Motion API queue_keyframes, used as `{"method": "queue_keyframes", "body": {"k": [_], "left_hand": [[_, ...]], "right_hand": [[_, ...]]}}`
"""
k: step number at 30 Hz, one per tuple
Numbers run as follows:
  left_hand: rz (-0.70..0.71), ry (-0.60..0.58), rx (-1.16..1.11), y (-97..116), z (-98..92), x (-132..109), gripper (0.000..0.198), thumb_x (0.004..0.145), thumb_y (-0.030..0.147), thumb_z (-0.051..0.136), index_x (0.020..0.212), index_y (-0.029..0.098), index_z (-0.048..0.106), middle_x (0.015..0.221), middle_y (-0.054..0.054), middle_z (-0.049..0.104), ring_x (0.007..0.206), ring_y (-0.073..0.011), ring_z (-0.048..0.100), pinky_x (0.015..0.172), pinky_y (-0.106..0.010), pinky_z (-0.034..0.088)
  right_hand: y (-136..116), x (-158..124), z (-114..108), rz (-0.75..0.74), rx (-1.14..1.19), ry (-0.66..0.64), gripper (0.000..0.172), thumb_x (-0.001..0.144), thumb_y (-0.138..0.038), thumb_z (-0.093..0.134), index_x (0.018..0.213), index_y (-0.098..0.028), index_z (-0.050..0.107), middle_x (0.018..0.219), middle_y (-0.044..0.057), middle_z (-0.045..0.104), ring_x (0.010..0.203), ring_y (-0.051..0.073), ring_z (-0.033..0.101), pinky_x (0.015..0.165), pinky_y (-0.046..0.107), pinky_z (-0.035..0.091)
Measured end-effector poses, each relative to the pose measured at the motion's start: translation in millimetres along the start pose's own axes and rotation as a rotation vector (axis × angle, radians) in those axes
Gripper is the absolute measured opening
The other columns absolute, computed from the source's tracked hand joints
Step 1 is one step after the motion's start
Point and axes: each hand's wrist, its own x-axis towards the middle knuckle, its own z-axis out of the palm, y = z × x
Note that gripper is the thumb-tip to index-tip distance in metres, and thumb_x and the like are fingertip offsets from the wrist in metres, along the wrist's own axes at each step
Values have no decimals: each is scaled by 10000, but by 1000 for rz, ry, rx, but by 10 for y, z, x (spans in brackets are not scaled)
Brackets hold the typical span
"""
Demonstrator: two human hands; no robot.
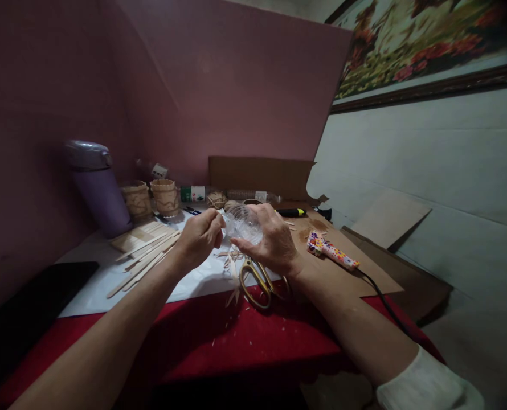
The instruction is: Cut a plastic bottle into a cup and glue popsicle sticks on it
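Note:
A clear, ribbed plastic bottle is held above the table between my two hands. My right hand wraps round its body from the right, thumb below and fingers over the top. At its left end my left hand is closed in a pinch on a crinkled, clear part; the exact grip is hidden by the fingers. Just below lie scissors with gold-coloured handles, among thin wood scraps. Flat wooden craft sticks are spread on white paper near my left forearm.
A purple flask and two stick-covered cups stand at back left. Behind my hands lie a labelled bottle, twine and a black-yellow cutter. A flower-patterned glue gun with a cord rests on cardboard.

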Motion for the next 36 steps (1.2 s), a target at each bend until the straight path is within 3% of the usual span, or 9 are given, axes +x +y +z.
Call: {"method": "queue_keyframes", "body": {"k": [6,14,19,23,27,31,32,34,36], "left_hand": [[-94,10,-242,95,20,-16,207,867,317,482,694,204,468,419,46,526,291,-84,397,310,-192,259],[-71,125,-372,93,16,-8,285,855,429,609,772,161,558,575,-2,606,429,-114,520,360,-220,389],[-123,-44,-594,72,116,-54,508,785,574,702,1026,130,647,1008,-108,700,850,-191,666,702,-301,546],[-195,-80,-711,103,264,-124,814,568,437,906,1244,180,532,1254,-146,637,1076,-275,639,868,-376,514],[-199,40,-744,68,281,-98,734,509,314,939,1108,181,537,1050,-92,686,997,-254,658,901,-391,487],[-194,175,-790,29,169,-19,668,508,261,935,1064,188,572,972,-40,670,905,-195,651,838,-336,486],[-196,185,-821,34,143,-6,666,507,247,933,1068,188,578,953,-32,670,890,-184,648,829,-324,482],[-216,184,-896,62,104,5,650,507,228,929,1058,180,587,913,-27,677,869,-176,649,826,-318,477],[-264,161,-975,101,82,-2,605,516,232,924,1020,167,595,906,-42,692,874,-188,658,842,-335,478]], "right_hand": [[1,-18,47,81,60,34,613,812,-661,631,1168,-167,553,1050,135,630,961,282,617,834,428,532],[-33,-8,31,199,101,79,622,761,-706,653,1068,-179,532,935,79,598,792,222,584,730,389,530],[-75,-39,79,299,145,111,614,769,-651,672,1105,-176,476,1027,119,585,909,260,596,809,441,540],[-165,-121,177,277,156,81,689,788,-470,688,1315,-153,377,1199,181,521,1091,313,556,922,523,513],[-164,-56,117,169,214,-129,780,778,-377,735,1418,-142,356,1304,198,509,1185,306,540,972,472,496],[-98,87,-171,318,95,-332,201,903,-303,623,1018,-138,636,974,117,668,900,223,623,793,348,487],[-109,91,-251,379,45,-394,154,929,-290,585,902,-151,645,889,93,675,831,201,620,755,325,464],[-176,44,-387,443,-56,-583,212,917,-350,607,814,-166,632,801,72,670,749,191,603,673,302,411],[-277,-44,-471,448,-140,-793,294,848,-455,673,886,-168,627,812,82,670,735,210,593,599,290,357]]}}
